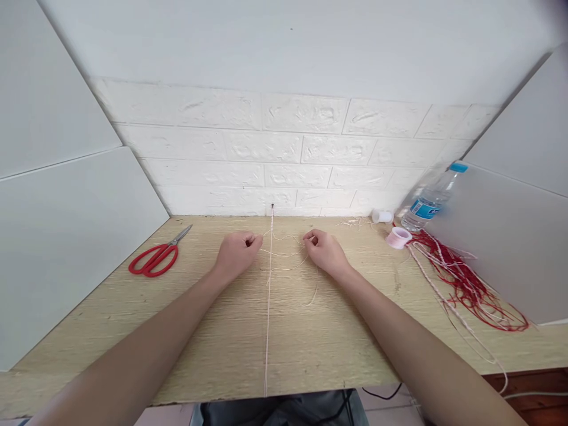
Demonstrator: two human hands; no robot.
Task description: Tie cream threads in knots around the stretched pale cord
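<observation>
Your two hands rested on the wooden table (231, 349), one on each side of a long thin string (268, 319). That string ran straight down the middle, from a small pin (272, 206) at the foot of the white brick wall (275, 148) to the near edge of the table. It looked tight, most likely because the pin held its far end. Your left hand (237, 251) was curled almost closed, with the fingertips pinched together on what looked like a thin pale thread (284, 254). Your right hand (323, 249) was curled the same way, pinching another bit of that thread. The thread crossed the tight string between your hands, and a loose tail (314, 293) hung down toward you. You kept your hands close to the string, likely so you could work the thin thread around it. Red scissors (155, 258) lay well off to your left, closed and out of the way. On your right stood a small pink spool (398, 237), a little white spool (381, 216) lay near it, and a water bottle (429, 201) leaned against a grey board (510, 248). A messy bunch of red cords (465, 284) and some white cord (461, 319) lay beside the board, away from your hands.
</observation>
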